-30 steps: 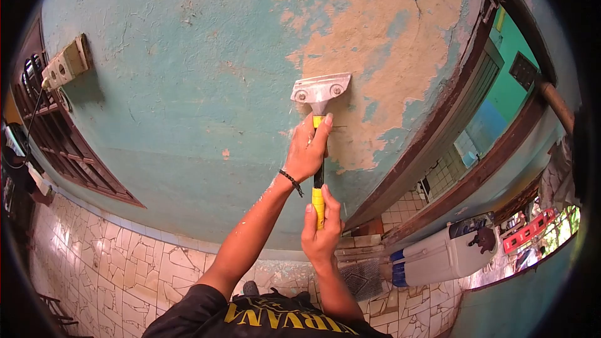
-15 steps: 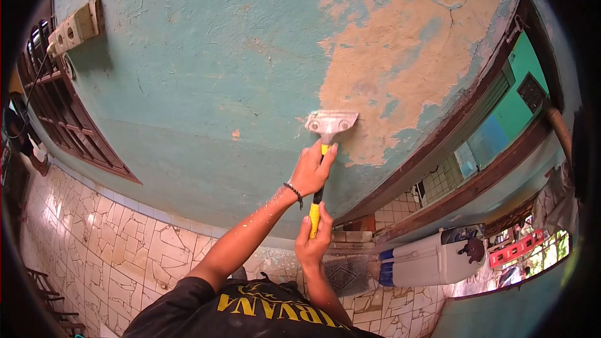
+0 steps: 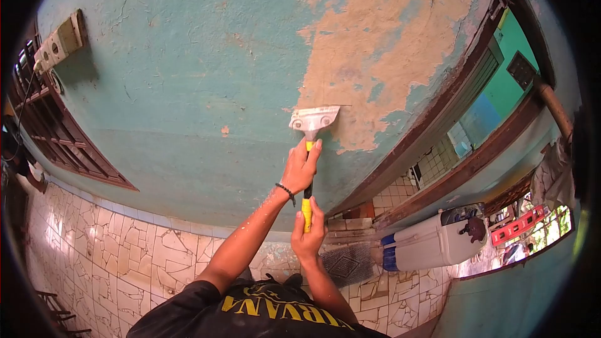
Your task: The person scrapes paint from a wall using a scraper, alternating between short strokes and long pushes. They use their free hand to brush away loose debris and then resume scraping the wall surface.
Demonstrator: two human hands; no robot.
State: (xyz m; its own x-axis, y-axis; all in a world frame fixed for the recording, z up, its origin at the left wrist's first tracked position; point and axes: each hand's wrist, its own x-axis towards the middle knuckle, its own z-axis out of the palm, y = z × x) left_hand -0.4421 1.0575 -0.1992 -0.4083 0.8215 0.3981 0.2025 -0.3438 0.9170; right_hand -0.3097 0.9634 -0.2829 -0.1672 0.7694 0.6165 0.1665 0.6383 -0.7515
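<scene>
A paint scraper [image 3: 314, 119] with a wide pale metal head and a yellow-and-black handle is held upright against the wall. Its head lies at the border between turquoise paint [image 3: 206, 81] and a bare tan patch [image 3: 357, 56]. My left hand [image 3: 300, 166], with a dark beaded bracelet on the wrist, is closed around the upper handle just below the head. Lower down, my right hand [image 3: 308, 235] grips the yellow end of the handle. Pale flecks cling to my left forearm.
At left are a socket strip [image 3: 59, 44] on the wall and a brown barred window [image 3: 69, 131]. A doorway frame [image 3: 432, 106] runs along the right. Below it stands a grey-white appliance [image 3: 432, 244] with blue parts, by a dark mat [image 3: 347, 266] on the tiled floor [image 3: 119, 244].
The whole view has shifted, so the wall and hands appear farther left and slightly higher. The scraper head is slightly tilted now, with both hands still on the handle.
</scene>
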